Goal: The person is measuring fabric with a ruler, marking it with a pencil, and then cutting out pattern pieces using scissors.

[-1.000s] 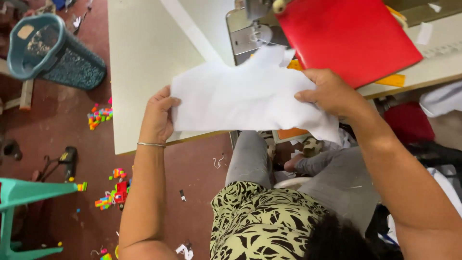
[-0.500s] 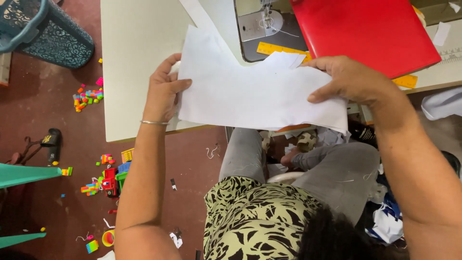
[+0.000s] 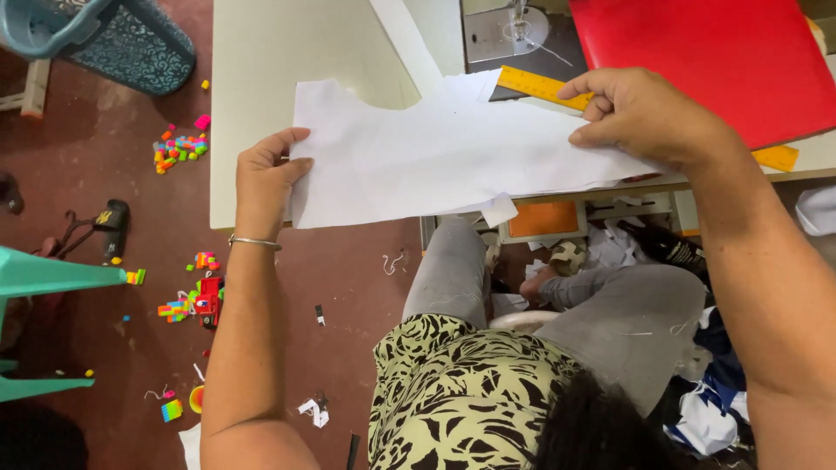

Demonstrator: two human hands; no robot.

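Over the table [image 3: 261, 104], both hands pinch the white cloth piece [image 3: 435, 157]; left hand [image 3: 264, 178], right hand [image 3: 644, 117].

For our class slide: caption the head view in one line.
Two hands, left hand and right hand, hold white paper over a table.

a single head-worn camera looks steeply down, close over the sewing table [image 3: 261, 104] and floor [image 3: 104, 174].
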